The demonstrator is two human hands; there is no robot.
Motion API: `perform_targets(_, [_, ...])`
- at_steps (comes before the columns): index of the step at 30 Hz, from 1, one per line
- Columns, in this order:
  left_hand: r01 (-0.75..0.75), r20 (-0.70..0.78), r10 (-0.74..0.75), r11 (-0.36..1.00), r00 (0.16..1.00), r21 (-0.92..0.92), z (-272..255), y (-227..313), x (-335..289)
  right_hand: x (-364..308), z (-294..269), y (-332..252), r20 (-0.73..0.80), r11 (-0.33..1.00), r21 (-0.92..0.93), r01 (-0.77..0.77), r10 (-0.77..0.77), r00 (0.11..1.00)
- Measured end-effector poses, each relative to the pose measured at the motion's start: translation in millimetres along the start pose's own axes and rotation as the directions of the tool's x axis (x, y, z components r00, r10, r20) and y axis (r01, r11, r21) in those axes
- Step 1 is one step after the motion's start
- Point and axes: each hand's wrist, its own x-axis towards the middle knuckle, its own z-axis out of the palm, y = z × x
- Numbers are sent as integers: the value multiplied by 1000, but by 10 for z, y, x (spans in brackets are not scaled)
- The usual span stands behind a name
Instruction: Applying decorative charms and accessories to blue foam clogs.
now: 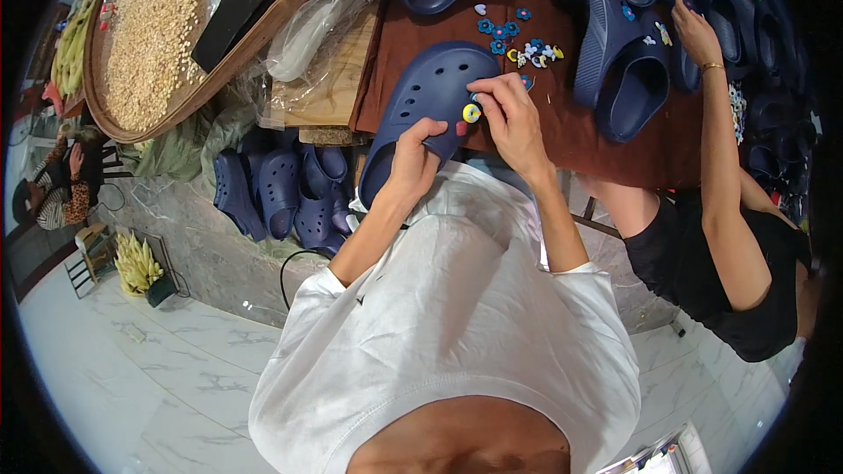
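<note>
Firmly, the left hand [414, 160] grips a navy clog [426, 88] at its near edge, thumb on top; the clog is tilted, its toe toward 1 o'clock. The right hand [516, 123], at the clog's 3 o'clock, has thumb and fingertips pinched on a small blue charm [475, 97], mostly hidden. Just beside them, a yellow charm [471, 113] and a red charm [461, 128] sit on the clog's right edge. Counting from the clog, loose charms [531, 53] lie at 2 o'clock on a brown cloth [562, 118]. More clogs [634, 92] stand at 3 o'clock, with a co-worker's hand [698, 33] beyond, between 2 and 3. Low clogs [279, 189] cluster at 8 o'clock. Between 9 and 10, a tray [219, 79] holds pale grains [149, 35].
</note>
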Motion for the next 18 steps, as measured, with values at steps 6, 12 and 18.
perform_targets(6, [39, -55, -33, 994, 998, 99, -96, -1, 13, 18, -50, 4, 23, 996, 62, -65, 64, 998])
perform_targets(12, [-58, -49, 75, 959, 996, 276, -1, -8, -64, 81, -59, -35, 56, 986, 89, -140, 135, 989])
perform_targets(18, [-42, -52, 65, 929, 997, 369, 2, 38, -93, 113, -100, -82, 93, 995, -67, -69, 75, 993])
